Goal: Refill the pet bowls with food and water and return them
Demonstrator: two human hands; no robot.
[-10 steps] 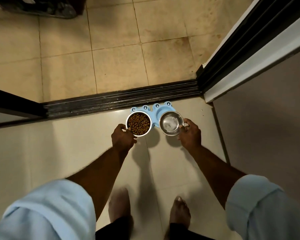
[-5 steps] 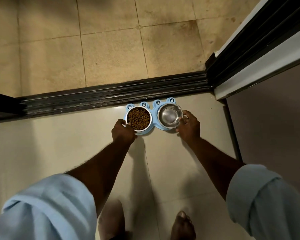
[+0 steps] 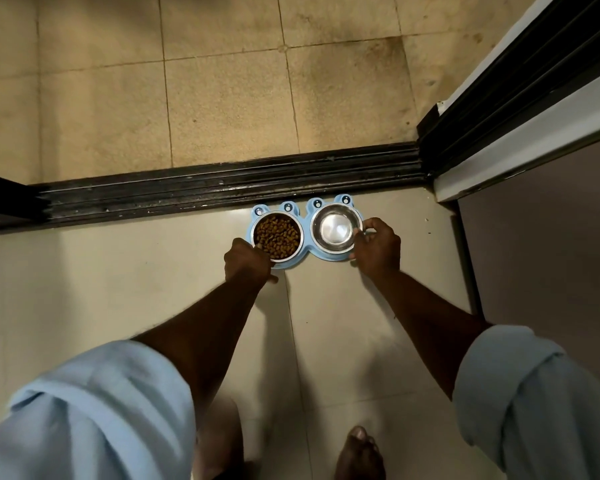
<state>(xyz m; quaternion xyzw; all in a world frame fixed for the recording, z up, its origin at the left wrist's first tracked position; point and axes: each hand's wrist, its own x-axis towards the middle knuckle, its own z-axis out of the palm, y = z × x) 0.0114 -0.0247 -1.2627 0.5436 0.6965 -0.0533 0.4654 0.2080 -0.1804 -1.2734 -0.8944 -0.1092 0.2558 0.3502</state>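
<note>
A light-blue double bowl stand (image 3: 307,216) with frog-eye knobs sits low on the pale floor tiles, just in front of a dark door track. Its left steel bowl (image 3: 278,235) is full of brown kibble. The right steel bowl (image 3: 336,230) shines and looks to hold clear water. My left hand (image 3: 246,263) grips the stand's near left edge by the kibble bowl. My right hand (image 3: 376,245) grips the right edge, thumb on the water bowl's rim.
The dark sliding-door track (image 3: 222,187) runs across just beyond the stand. A door frame (image 3: 520,109) rises at the right, with a grey wall below it. Beige stained tiles (image 3: 222,98) lie past the track. My bare foot (image 3: 359,452) stands behind.
Both hands have carried the stand forward and down toward the track; it now looks to rest on the floor. My feet have stepped forward and my view has tipped lower.
</note>
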